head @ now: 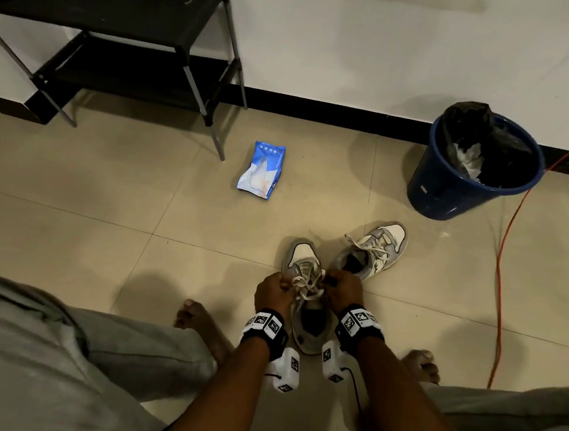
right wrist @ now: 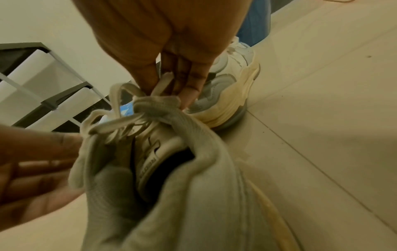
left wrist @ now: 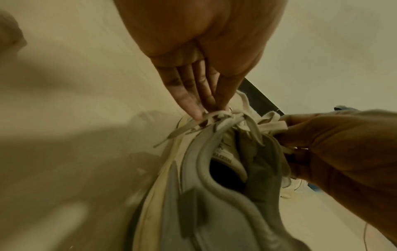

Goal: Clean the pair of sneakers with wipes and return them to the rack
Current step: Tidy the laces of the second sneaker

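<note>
At lower centre, our left hand (head: 274, 292) and right hand (head: 343, 289) pinch the near sneaker's laces (head: 308, 282); the rack (head: 119, 39), upper left, awaits both sneakers, so returning remains.

Two grey-and-white sneakers (head: 306, 306) (head: 373, 249) on the tiled floor, two hands (head: 274, 292) (head: 345, 289), two bare feet (head: 198, 324) (head: 421, 364), one black two-shelf rack (head: 112, 42), one blue wipes pack (head: 262, 169), one blue bin (head: 465, 183), one orange cable (head: 503, 269).
</note>
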`<state>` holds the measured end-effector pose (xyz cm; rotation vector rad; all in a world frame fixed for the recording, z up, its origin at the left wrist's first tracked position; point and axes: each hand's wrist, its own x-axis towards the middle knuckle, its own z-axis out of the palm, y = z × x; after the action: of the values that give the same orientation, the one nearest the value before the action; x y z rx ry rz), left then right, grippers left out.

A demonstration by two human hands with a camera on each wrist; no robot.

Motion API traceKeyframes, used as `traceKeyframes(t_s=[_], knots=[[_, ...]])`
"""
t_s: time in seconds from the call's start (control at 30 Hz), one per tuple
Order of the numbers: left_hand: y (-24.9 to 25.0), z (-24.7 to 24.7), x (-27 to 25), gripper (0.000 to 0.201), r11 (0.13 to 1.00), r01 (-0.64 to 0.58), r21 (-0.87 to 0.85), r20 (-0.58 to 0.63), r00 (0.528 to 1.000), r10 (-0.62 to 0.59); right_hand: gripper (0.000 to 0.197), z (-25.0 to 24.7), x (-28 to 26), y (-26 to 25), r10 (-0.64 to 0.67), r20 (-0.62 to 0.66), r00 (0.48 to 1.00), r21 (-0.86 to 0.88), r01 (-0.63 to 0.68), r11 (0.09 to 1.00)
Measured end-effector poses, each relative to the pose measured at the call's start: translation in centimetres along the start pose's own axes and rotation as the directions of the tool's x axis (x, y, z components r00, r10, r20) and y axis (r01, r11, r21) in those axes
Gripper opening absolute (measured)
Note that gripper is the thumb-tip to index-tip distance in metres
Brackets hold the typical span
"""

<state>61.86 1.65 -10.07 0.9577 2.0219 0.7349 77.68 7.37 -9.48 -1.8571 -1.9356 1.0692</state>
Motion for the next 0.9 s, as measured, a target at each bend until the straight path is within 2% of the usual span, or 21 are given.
traceKeyframes(t_s=[0.1, 0.17, 0.23, 0.27, 0.37, 0.47, 0.53, 0.6, 0.67, 0.7, 0.77, 0.83, 0.9], knots=[[0.0, 0.3, 0.0, 0.046, 0.993, 0.038, -0.109, -0.026, 0.999, -0.042, 0.017, 0.4, -0.3, 0.0, 0.0, -0.052, 0.999, -0.083, -0.004, 0.997], [-0.2, 0.5, 0.1, 0.057, 0.988, 0.07, -0.137, -0.028, 0.997, -0.074, 0.023, 0.2, -0.5, 0.2, 0.106, -0.087, 0.991, 0.026, -0.104, 0.994], [-0.4, 0.7, 0.3, 0.055, 0.983, 0.088, -0.159, -0.042, 0.994, -0.096, 0.024, 0.2, -0.5, 0.8, 0.212, -0.101, 0.972, 0.247, -0.182, 0.952], [-0.4, 0.7, 0.5, 0.051, 0.984, 0.082, -0.158, -0.05, 0.995, -0.091, 0.023, 0.3, -0.5, 1.1, 0.225, -0.098, 0.97, 0.322, -0.183, 0.929], [0.0, 0.8, 0.5, 0.038, 0.986, 0.07, -0.149, -0.077, 0.994, -0.082, 0.018, 0.5, -0.2, 2.3, 0.193, -0.046, 0.98, 0.395, -0.16, 0.905], [-0.5, 1.1, 0.7, 0.029, 0.972, 0.099, -0.212, -0.081, 0.99, -0.118, 0.019, -0.1, -0.6, 1.5, 0.142, -0.013, 0.99, 0.347, -0.129, 0.929], [-0.5, 0.8, 0.5, 0.027, 0.9, 0.138, -0.414, -0.081, 0.979, -0.188, 0.016, 0.2, -0.7, 1.8, 0.1, 0.002, 0.995, 0.296, -0.096, 0.95], [-0.4, 0.5, 0.5, 0.024, 0.764, 0.204, -0.612, -0.043, 0.956, -0.289, 0.021, 0.7, -0.5, 2.0, 0.092, 0.0, 0.996, 0.288, -0.088, 0.953], [-0.2, 0.3, 0.5, 0.021, 0.694, 0.252, -0.675, 0.014, 0.944, -0.33, 0.029, 0.8, -0.5, 1.4, 0.106, -0.014, 0.994, 0.26, -0.099, 0.96], [-0.2, 0.4, 0.6, 0.02, 0.702, 0.264, -0.661, 0.031, 0.945, -0.326, 0.031, 0.6, -0.5, 1.1, 0.115, -0.014, 0.993, 0.25, -0.108, 0.962], [-0.6, 0.6, 0.9, 0.024, 0.782, 0.271, -0.562, 0.069, 0.957, -0.282, 0.031, 0.5, -0.5, 0.9, 0.109, 0.005, 0.994, 0.228, -0.107, 0.968], [-1.2, 0.7, 1.0, 0.019, 0.887, 0.242, -0.394, 0.1, 0.97, -0.221, 0.021, 0.5, -0.2, 0.8, 0.09, 0.019, 0.996, 0.192, -0.092, 0.977], [-1.2, 0.7, 0.8, 0.009, 0.944, 0.181, -0.276, 0.091, 0.983, -0.161, 0.006, 0.6, 0.0, 0.5, 0.057, 0.036, 0.998, 0.102, -0.061, 0.993]])
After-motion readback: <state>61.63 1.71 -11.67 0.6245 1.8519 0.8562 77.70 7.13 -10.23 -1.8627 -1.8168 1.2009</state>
